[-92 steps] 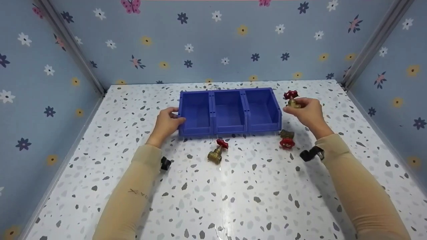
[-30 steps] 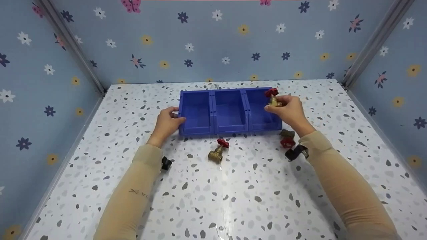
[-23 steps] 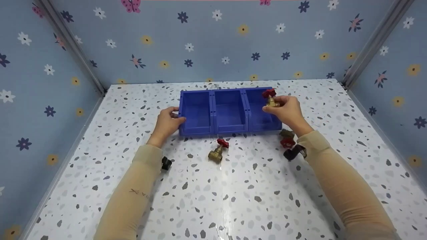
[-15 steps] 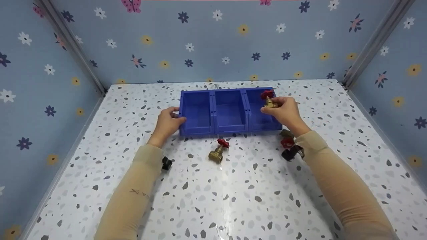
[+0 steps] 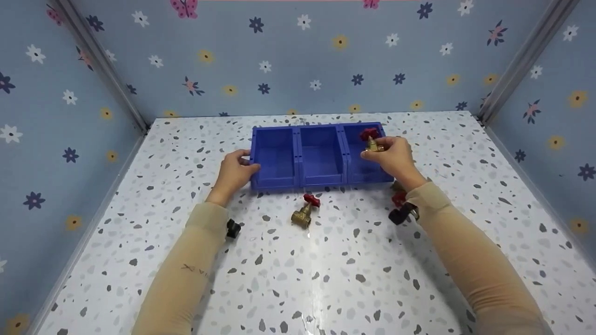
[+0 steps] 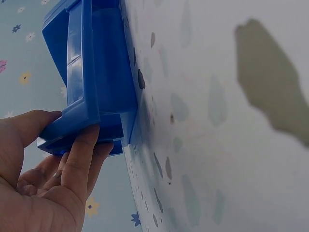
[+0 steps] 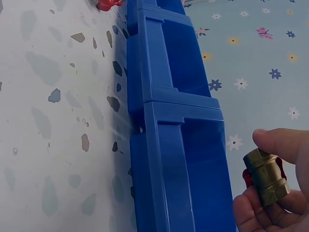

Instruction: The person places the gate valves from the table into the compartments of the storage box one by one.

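Observation:
A blue bin unit (image 5: pixel 321 180) with three compartments stands toward the back of the table. My left hand (image 5: pixel 234 172) grips its left side wall, thumb on the rim and fingers beneath it in the left wrist view. Over the right compartment, my right hand (image 5: pixel 396 156) pinches a brass gate valve (image 7: pixel 266 178) by its body, the red handwheel (image 5: pixel 369 134) pointing up and away. A second brass valve (image 5: pixel 302 217) with a red handwheel lies in front of the bins. A third valve (image 5: pixel 398 197) lies near the right front corner, partly hidden by the right wrist's camera.
The speckled white table (image 5: pixel 326 279) spreads out in front of the bins. Flower-patterned walls (image 5: pixel 307 56) enclose it at the back and on both sides. A black camera mount (image 5: pixel 403 213) hangs below the right wrist, close to the third valve.
My right hand has carried the valve left from beside the bins to over the right compartment, lately a little lower. The left hand keeps its grip on the bin wall.

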`<state>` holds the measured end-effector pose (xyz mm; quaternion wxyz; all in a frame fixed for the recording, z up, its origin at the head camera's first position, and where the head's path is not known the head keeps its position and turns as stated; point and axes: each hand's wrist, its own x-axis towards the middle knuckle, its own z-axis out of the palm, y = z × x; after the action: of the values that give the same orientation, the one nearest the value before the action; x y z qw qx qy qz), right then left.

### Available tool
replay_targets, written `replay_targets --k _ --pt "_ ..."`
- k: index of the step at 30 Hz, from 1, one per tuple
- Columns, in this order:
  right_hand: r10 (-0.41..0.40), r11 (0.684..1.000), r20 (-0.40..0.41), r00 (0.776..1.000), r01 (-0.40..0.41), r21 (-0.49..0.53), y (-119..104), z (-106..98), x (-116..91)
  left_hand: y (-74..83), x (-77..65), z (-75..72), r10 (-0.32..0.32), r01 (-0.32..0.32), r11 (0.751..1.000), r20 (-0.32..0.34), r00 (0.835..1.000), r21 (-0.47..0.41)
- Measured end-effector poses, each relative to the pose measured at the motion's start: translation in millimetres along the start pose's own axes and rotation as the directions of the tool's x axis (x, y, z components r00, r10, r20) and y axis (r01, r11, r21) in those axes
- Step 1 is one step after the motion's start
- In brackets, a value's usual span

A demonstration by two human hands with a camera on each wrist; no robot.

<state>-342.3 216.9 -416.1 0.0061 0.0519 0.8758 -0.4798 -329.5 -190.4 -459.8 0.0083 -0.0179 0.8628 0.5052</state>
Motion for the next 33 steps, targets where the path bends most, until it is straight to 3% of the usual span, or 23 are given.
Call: replay_targets --k 5,33 --pt "-0.016 0.999 -0.006 1.0 0.016 -0.041 2.2 5.0 3.0 -0.5 0.0 0.6 0.004 -0.004 1.0 -0.011 1.0 0.004" --pt "-0.028 0.998 -0.016 0.999 0.027 -0.048 8.8 28.5 4.6 0.0 -0.4 1.3 -0.012 0.012 1.0 -0.015 1.0 0.024"
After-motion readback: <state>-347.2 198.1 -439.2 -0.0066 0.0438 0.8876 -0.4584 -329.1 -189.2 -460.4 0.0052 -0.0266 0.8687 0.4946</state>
